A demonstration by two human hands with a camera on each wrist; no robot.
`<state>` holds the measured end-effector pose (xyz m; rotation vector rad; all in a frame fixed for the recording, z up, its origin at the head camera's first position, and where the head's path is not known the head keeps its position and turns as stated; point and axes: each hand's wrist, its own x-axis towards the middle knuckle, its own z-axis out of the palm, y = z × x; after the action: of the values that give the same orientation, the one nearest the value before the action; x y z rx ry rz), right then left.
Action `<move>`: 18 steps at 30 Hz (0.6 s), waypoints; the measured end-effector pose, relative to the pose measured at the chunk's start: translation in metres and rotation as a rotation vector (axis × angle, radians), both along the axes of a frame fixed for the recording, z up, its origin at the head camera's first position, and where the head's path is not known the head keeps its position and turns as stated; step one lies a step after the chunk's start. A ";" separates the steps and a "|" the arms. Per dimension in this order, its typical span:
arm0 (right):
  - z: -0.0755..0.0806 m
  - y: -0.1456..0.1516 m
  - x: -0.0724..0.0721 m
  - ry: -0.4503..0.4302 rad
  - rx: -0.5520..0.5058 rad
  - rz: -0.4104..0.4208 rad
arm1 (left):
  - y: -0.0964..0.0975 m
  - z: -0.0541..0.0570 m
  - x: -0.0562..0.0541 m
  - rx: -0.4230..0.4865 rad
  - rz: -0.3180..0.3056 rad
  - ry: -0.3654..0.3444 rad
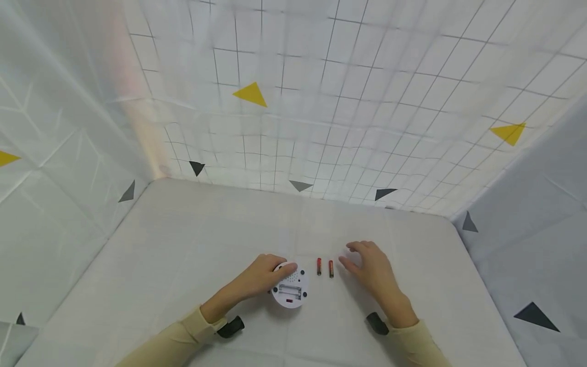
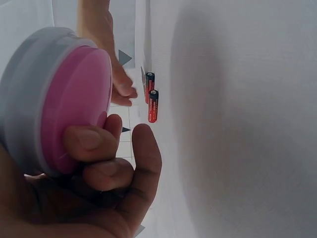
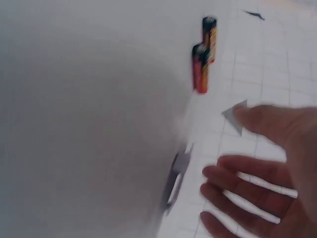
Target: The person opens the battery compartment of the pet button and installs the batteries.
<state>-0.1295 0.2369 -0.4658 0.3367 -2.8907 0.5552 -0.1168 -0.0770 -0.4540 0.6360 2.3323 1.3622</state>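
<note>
My left hand [image 1: 263,275] grips a round white device [image 1: 295,281], thumb across its underside. That side faces up, with speaker holes, dark feet, a small red switch [image 1: 289,300] and an uncovered battery compartment [image 1: 290,292] with no batteries in it. In the left wrist view the device's other face is a pink disc [image 2: 74,101], and the fingers curl beneath it. Two red and black batteries [image 1: 319,266] [image 1: 331,268] lie side by side to the right of the device. Just right of them hovers my right hand [image 1: 373,265], fingers spread and loosely bent, holding nothing.
A small flat grey piece [image 3: 177,181] lies on the white-covered table [image 1: 206,219] near the right hand's fingers. White sheeting with grid lines [image 1: 312,117] rises at the back, and more sheeting walls in both sides.
</note>
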 end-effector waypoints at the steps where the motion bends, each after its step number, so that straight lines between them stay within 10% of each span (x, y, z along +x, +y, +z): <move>1: 0.001 -0.003 0.001 0.010 -0.024 0.031 | 0.000 0.000 0.000 -0.002 -0.001 -0.001; 18: -0.007 -0.027 0.006 -0.014 -0.021 0.332 | 0.003 -0.003 -0.001 -0.042 0.004 0.012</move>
<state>-0.1231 0.2095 -0.4726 0.8215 -2.8546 0.6389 -0.1176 -0.0743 -0.4567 0.6290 2.3662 1.3104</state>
